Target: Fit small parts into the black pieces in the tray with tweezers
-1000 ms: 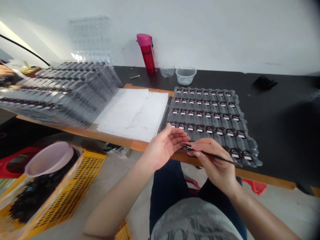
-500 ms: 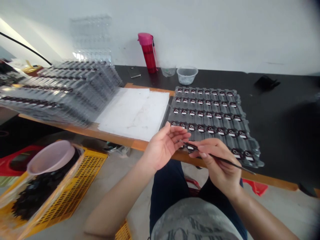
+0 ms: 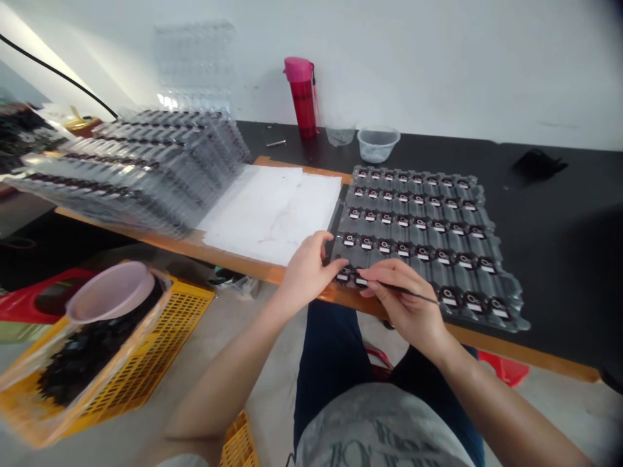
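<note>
A clear plastic tray [image 3: 413, 266] holds rows of small black parts with white labels and ring marks. My left hand [image 3: 311, 269] lies palm down at the tray's near left corner, thumb and forefinger apart. Its thumb tip is by a small labelled part [image 3: 343, 274] in the front row. My right hand [image 3: 409, 301] pinches a slim black tool [image 3: 413, 294] like a pen; whether it has one tip or two I cannot tell. The fingertips of that hand are at another small part [image 3: 361, 280] in the same row, partly covering it.
White paper sheets [image 3: 277, 214] lie left of the tray, beside tall stacked filled trays [image 3: 165, 168]. Behind stand a pink bottle [image 3: 302, 97] and a clear tub [image 3: 378, 144]. A yellow crate [image 3: 141, 363] with black parts and a pale basin [image 3: 111, 292] is below left.
My left hand has turned from palm up to palm down and come onto the tray corner. My right hand has moved with the tool to the front row. The view has shifted slightly.
</note>
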Motion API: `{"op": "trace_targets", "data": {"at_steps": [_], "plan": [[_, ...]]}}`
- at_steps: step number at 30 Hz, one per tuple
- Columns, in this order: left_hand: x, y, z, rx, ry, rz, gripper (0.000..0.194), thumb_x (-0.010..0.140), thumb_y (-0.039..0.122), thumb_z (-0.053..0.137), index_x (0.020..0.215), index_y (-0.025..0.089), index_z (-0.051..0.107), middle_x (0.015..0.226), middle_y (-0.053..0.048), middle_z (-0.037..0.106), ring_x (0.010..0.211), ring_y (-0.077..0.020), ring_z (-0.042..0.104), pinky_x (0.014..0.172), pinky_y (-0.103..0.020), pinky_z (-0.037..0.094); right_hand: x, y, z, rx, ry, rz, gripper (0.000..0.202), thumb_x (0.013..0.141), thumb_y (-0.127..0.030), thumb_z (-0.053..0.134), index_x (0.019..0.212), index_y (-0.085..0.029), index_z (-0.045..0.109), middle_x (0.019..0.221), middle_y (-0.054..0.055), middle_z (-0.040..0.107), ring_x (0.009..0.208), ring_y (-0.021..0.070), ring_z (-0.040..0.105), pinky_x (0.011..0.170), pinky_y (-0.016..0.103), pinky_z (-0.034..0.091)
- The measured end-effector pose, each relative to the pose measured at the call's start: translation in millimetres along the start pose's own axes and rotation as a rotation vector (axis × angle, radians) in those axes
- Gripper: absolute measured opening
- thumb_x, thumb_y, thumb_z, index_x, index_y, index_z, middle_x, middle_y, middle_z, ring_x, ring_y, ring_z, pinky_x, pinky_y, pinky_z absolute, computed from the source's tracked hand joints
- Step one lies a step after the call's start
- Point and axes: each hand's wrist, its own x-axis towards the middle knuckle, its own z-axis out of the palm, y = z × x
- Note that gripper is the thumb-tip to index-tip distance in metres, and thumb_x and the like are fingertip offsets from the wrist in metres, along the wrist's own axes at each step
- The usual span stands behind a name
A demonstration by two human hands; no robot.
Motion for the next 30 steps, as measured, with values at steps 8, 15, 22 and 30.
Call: {"op": "trace_targets", "data": {"at_steps": [8, 15, 22, 30], "plan": [[5.4, -0.8, 7.8, 0.075, -0.027, 0.016, 0.045, 0.069, 0.030, 0.069, 0.109, 0.021, 0.049, 0.092, -0.004, 0.052, 0.086, -0.0197, 0.053, 0.074, -0.031, 0.041, 3.5, 1.1, 1.4, -0.017, -0.028, 0.038, 0.022, 0.088, -0.011, 0.052, 0.100, -0.022, 0.067, 0.095, 0.004, 0.055, 0.069, 0.0099, 0.063, 0.063, 0.022, 0.058], [5.7, -2.6, 8.1, 0.036, -0.068, 0.011, 0.044, 0.070, 0.028, 0.068, 0.108, 0.020, 0.049, 0.092, -0.004, 0.051, 0.086, -0.0193, 0.052, 0.074, -0.031, 0.040, 2.4, 1.6, -0.1, -0.043, -0.035, 0.054, 0.021, 0.088, -0.013, 0.053, 0.101, -0.023, 0.066, 0.097, 0.004, 0.056, 0.070, 0.0103, 0.063, 0.064, 0.023, 0.059], [5.1, -2.8, 7.8, 0.005, -0.075, 0.009, 0.043, 0.069, 0.030, 0.068, 0.106, 0.020, 0.050, 0.086, -0.001, 0.050, 0.075, -0.0160, 0.050, 0.068, -0.028, 0.038, 3.9, 1.2, 0.7, -0.036, -0.058, 0.074, 0.021, 0.088, -0.012, 0.053, 0.100, -0.023, 0.066, 0.097, 0.003, 0.055, 0.071, 0.0099, 0.063, 0.065, 0.022, 0.059], [6.1, -1.5, 6.7, -0.011, -0.090, 0.004, 0.041, 0.069, 0.029, 0.067, 0.106, 0.020, 0.049, 0.080, 0.000, 0.048, 0.071, -0.0150, 0.047, 0.066, -0.027, 0.037, 4.1, 1.7, -0.3, -0.054, -0.070, 0.056, 0.022, 0.088, -0.010, 0.052, 0.101, -0.023, 0.066, 0.098, 0.003, 0.055, 0.070, 0.0088, 0.062, 0.064, 0.020, 0.057]]}}
